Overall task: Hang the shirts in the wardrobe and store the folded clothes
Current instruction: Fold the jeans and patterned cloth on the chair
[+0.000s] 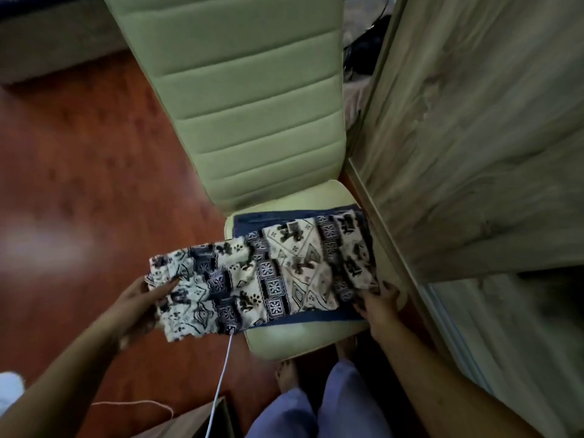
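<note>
The folded patterned garment (262, 276) lies across the seat of the pale green chair (234, 99), on top of a folded blue piece (249, 220) whose edges show behind and in front of it. The chair stands right beside the wardrobe door (467, 128), so I take it as a staging spot for clothes waiting to be stored. The left hand (139, 306) is closed on the garment's left end, which overhangs the seat edge, thumb on top. The right hand (380, 300) presses the right end, its fingers curled on the cloth edge. Holding both ends probably keeps the fold flat as the bundle lifts. A white cable (221, 377) hangs down in front of the seat.
</note>
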A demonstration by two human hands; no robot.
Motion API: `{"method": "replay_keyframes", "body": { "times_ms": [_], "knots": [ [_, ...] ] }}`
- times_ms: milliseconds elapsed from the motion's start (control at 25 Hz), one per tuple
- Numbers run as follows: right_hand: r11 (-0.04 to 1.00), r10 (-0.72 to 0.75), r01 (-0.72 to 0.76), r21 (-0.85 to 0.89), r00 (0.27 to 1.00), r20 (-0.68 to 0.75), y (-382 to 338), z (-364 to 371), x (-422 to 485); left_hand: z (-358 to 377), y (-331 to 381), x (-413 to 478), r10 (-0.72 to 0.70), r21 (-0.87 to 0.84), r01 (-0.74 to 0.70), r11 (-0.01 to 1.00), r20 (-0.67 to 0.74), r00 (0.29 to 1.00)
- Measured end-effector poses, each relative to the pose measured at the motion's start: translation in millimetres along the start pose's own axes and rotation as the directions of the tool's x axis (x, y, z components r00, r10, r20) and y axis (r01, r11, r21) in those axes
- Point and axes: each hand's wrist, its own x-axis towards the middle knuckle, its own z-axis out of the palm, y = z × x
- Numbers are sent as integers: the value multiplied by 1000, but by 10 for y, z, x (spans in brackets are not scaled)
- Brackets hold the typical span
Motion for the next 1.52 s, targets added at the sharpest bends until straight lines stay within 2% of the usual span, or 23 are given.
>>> {"method": "replay_keyframes", "body": {
  "times_ms": [40, 80, 160, 200, 240, 280, 320, 480, 600, 680, 720, 760, 840, 880, 920, 960, 1040, 1120, 1240, 1320, 1440, 1480, 1520],
  "knots": [
    [985, -74, 63, -162, 995, -60, 87, -13, -22, -3, -93, 0, -49, 14, 49, 999, 13, 999],
    [922, -203, 154, -355, 974, -105, 135, -1, -66, 15, -152, -29, -77, 39, 76, 996, 13, 997],
    [697, -524, 375, -611, 848, -78, 42, 102, -215, 63, -139, -52, 0, 117, 3, 993, -20, 1000],
    [579, -636, 491, -651, 771, 16, -23, 196, -292, 84, -77, -20, 54, 154, -49, 987, -35, 998],
    [487, -688, 582, -652, 715, 125, -76, 281, -366, 117, 13, 41, 112, 169, -105, 980, -34, 993],
    [446, -706, 648, -617, 679, 203, -98, 355, -401, 191, 128, 64, 150, 170, -143, 975, -32, 988],
    [454, -706, 670, -588, 672, 221, -118, 408, -409, 276, 208, 123, 198, 160, -193, 968, -14, 980],
    [621, -672, 641, -451, 732, 115, -236, 418, -369, 1008, 570, 240, 355, 215, -376, 901, 131, 926],
    [687, -629, 625, -370, 767, 128, -302, 250, -260, 1709, 726, 193, 320, 169, -415, 894, 406, 856],
    [755, -554, 572, -321, 818, 153, -323, 145, -137, 1954, 631, 268, 264, 142, -381, 914, 507, 821],
    [767, -532, 555, -323, 831, 164, -337, 104, -86, 1980, 546, 339, 258, 140, -364, 921, 479, 839],
    [743, -542, 565, -360, 823, 171, -349, 77, -56, 1966, 458, 403, 273, 138, -349, 927, 390, 879],
    [625, -625, 641, -445, 753, 206, -364, 84, -52, 1804, 229, 591, 358, 231, -362, 903, 62, 932],
    [575, -651, 673, -465, 721, 237, -368, 117, -51, 1705, 105, 700, 350, 294, -312, 904, -89, 932],
    [539, -651, 689, -485, 706, 278, -372, 164, -61, 1630, -2, 786, 282, 313, -222, 923, -160, 946],
    [514, -625, 685, -516, 711, 321, -372, 222, -77, 1599, -71, 826, 164, 275, -118, 954, -148, 975],
    [472, -555, 646, -600, 746, 367, -346, 331, -59, 1661, -145, 790, -52, 127, 47, 991, 32, 998],
    [463, -487, 612, -641, 780, 392, -370, 396, -37, 1753, -133, 749, -106, 81, 101, 992, 64, 992],
    [519, -396, 600, -609, 800, 451, -444, 350, -45, 1777, -135, 769, 105, -50, -104, 993, 18, 994],
    [526, -423, 643, -557, 766, 484, -433, 241, -46, 1750, -128, 811, 269, -123, -268, 956, -9, 963],
    [479, -500, 715, -509, 699, 511, -324, 128, -16, 1734, -50, 896, 535, -2, -537, 844, -82, 841],
    [439, -526, 730, -524, 681, 509, -288, 128, -2, 1749, -32, 927, 584, 38, -583, 811, -99, 806],
    [402, -553, 738, -542, 667, 499, -268, 147, 8, 1779, -34, 954, 584, 44, -583, 811, -113, 804]
  ]
}}
